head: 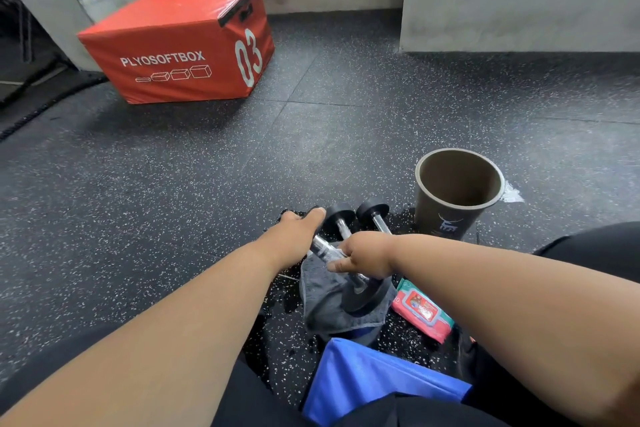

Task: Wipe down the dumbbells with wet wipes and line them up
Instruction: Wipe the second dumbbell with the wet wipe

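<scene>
Speckled black gym flooring point(173, 184) is lying underfoot. Left hand point(294, 229) is gripping the far head of a dumbbell point(360, 291) while right hand point(363, 255) is clutching a grey cloth point(329, 308) around its handle, beside a wipes pack point(424, 310).

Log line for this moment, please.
left hand grips dumbbell end | right hand rubs grey cloth on its handle | wipes pack beside | lining up pending

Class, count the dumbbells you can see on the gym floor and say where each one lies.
3. One dumbbell is held by both hands over the grey cloth; two more lie behind it, near the cup. Arms may hide others.
</scene>
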`<state>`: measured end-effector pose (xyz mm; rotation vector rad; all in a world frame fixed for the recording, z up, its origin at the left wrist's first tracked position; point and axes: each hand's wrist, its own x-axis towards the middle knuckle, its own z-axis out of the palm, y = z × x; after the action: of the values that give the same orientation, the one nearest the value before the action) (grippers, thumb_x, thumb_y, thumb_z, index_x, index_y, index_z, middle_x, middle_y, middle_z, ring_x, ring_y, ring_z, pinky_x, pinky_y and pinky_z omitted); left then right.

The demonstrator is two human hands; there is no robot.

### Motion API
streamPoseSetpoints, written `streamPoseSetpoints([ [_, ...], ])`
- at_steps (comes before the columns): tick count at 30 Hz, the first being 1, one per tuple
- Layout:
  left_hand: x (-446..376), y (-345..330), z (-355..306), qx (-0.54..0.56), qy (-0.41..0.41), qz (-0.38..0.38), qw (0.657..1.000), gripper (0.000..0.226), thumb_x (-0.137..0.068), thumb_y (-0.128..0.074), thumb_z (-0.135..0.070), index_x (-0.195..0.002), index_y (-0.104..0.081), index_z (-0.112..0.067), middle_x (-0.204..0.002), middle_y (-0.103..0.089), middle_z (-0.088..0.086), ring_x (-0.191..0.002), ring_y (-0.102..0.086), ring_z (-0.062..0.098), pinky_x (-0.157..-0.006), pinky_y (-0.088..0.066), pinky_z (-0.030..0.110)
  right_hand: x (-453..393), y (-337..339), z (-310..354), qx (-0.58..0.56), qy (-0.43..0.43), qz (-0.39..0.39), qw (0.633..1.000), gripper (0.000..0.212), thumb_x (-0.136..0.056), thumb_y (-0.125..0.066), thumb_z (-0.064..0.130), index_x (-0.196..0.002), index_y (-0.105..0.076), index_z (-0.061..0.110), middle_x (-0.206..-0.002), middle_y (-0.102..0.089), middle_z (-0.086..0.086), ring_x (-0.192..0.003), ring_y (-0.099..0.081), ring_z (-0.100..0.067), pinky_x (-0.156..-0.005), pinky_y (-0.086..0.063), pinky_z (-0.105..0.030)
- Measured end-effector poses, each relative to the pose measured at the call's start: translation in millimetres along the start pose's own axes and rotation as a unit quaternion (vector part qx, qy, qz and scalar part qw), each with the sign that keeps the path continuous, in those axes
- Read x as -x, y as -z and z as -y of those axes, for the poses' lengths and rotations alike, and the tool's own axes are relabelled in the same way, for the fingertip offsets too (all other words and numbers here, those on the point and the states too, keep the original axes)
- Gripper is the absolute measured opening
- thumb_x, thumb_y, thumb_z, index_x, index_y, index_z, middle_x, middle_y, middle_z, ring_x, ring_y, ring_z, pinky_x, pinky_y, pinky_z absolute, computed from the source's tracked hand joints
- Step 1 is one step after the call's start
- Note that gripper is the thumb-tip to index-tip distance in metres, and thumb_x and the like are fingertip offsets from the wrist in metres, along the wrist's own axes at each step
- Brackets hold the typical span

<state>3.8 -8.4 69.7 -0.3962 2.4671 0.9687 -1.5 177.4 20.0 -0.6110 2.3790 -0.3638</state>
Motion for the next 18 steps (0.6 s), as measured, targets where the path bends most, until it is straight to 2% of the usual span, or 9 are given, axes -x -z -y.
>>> streamPoseSetpoints([
  [3,-1,0,-2,0.001,0.003,0.001,1.0,0.081,-0.1,-0.041,-0.075,-0.156,-0.04,-0.015,-0.136,-0.054,0.011,-0.12,-0.048,0.031,-0.097,-0.033,0.045,-1,-5,0,-0.017,0.002,-0.023,1.0,0.062,-0.103,-0.041,0.067,-0.098,-0.063,0.009,-0.094,-0.07,-0.013,-0.089,-0.065,-0.031,-0.089,-0.054,-0.043],
  [6,-1,0,-3,-0.005,0.003,0.002,1.0,0.082,-0.098,-0.041,-0.075,-0.153,-0.042,-0.015,-0.145,-0.056,0.015,-0.126,-0.051,0.033,-0.098,-0.034,0.046,-4,-8,5,-0.026,0.0,-0.064,0.998,0.06,-0.103,-0.043,0.067,-0.102,-0.06,0.01,-0.094,-0.068,-0.013,-0.089,-0.063,-0.033,-0.081,-0.05,-0.04],
  [10,0,0,-2,-0.013,0.002,0.0,1.0,0.083,-0.093,-0.041,-0.078,-0.15,-0.043,-0.019,-0.142,-0.057,0.013,-0.127,-0.053,0.035,-0.098,-0.037,0.048,-3,-6,8,-0.062,0.003,-0.079,0.995,0.058,-0.099,-0.046,0.072,-0.095,-0.063,0.017,-0.084,-0.067,-0.003,-0.086,-0.065,-0.026,-0.083,-0.052,-0.04],
  [12,1,1,-2,-0.011,0.003,0.003,1.0,0.08,-0.097,-0.041,-0.076,-0.152,-0.041,-0.019,-0.137,-0.055,0.01,-0.124,-0.05,0.032,-0.098,-0.035,0.046,0,1,6,-0.063,0.016,-0.083,0.994,0.045,-0.102,-0.05,0.058,-0.094,-0.069,0.018,-0.089,-0.071,-0.003,-0.089,-0.067,-0.025,-0.09,-0.053,-0.042],
  [14,2,2,0,-0.007,0.004,0.009,1.0,0.08,-0.098,-0.04,-0.076,-0.154,-0.04,-0.019,-0.137,-0.053,0.009,-0.122,-0.049,0.03,-0.098,-0.034,0.046,3,10,3,-0.106,0.003,-0.105,0.989,0.026,-0.104,-0.053,0.027,-0.115,-0.07,0.011,-0.111,-0.072,-0.011,-0.104,-0.067,-0.031,-0.095,-0.051,-0.044],
  [15,2,2,1,-0.005,0.004,0.011,1.0,0.08,-0.097,-0.04,-0.076,-0.153,-0.04,-0.018,-0.14,-0.054,0.009,-0.124,-0.049,0.03,-0.098,-0.035,0.047,5,12,2,-0.123,-0.001,-0.122,0.985,0.027,-0.103,-0.053,0.016,-0.124,-0.069,0.01,-0.122,-0.071,-0.013,-0.112,-0.065,-0.032,-0.099,-0.05,-0.042],
  [16,2,3,1,-0.002,0.004,0.011,1.0,0.081,-0.097,-0.04,-0.077,-0.153,-0.042,-0.018,-0.143,-0.055,0.011,-0.126,-0.051,0.031,-0.099,-0.036,0.047,6,15,1,-0.138,-0.001,-0.128,0.982,0.03,-0.103,-0.053,0.012,-0.127,-0.07,0.011,-0.126,-0.071,-0.012,-0.114,-0.065,-0.03,-0.101,-0.049,-0.04],
  [18,1,3,0,0.004,0.007,0.01,1.0,0.082,-0.096,-0.041,-0.076,-0.152,-0.042,-0.017,-0.144,-0.056,0.013,-0.129,-0.052,0.034,-0.101,-0.037,0.048,9,17,2,-0.134,-0.005,-0.125,0.983,0.024,-0.103,-0.057,0.024,-0.116,-0.077,0.019,-0.116,-0.076,-0.006,-0.103,-0.068,-0.023,-0.098,-0.053,-0.037],
])
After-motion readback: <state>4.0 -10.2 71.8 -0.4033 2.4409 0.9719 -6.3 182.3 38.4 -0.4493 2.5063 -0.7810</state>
